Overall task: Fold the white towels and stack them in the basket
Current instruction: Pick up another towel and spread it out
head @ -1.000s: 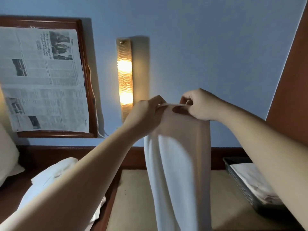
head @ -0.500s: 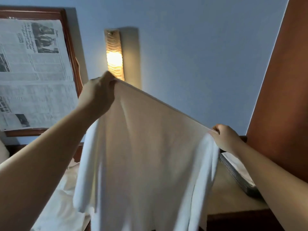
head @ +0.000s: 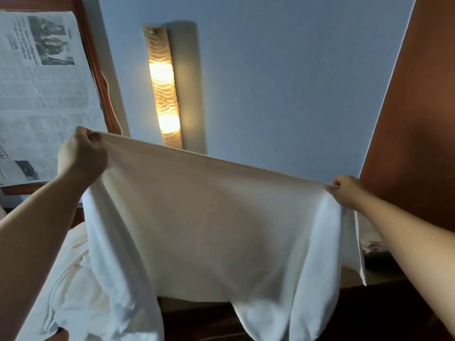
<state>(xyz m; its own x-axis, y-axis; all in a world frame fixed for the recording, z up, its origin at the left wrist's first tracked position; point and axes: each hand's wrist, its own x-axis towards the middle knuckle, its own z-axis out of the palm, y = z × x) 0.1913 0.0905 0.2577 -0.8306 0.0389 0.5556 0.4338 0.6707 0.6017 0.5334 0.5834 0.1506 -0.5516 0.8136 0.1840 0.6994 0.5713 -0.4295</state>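
A white towel [head: 209, 230] hangs spread wide in the air in front of me. My left hand [head: 81, 156] pinches its upper left corner, held higher. My right hand [head: 347, 190] grips the upper right corner, lower down. The top edge runs taut and slanted between the two hands, and the rest droops below. More white towels [head: 71, 279] lie heaped at the lower left. At the right, behind the held towel's edge, folded white cloth [head: 371, 239] shows in a dark basket that is mostly hidden.
A lit wall lamp [head: 163, 87] hangs on the blue wall straight ahead. A wooden frame covered with newspaper [head: 41, 82] is at the left. A brown wooden panel [head: 416, 119] stands at the right. A dark wooden ledge [head: 384, 303] runs below.
My hands, close together at the towel's top a second ago, have drawn apart and spread it wide. Since half a second ago the left hand has dropped a little, flattening the top edge.
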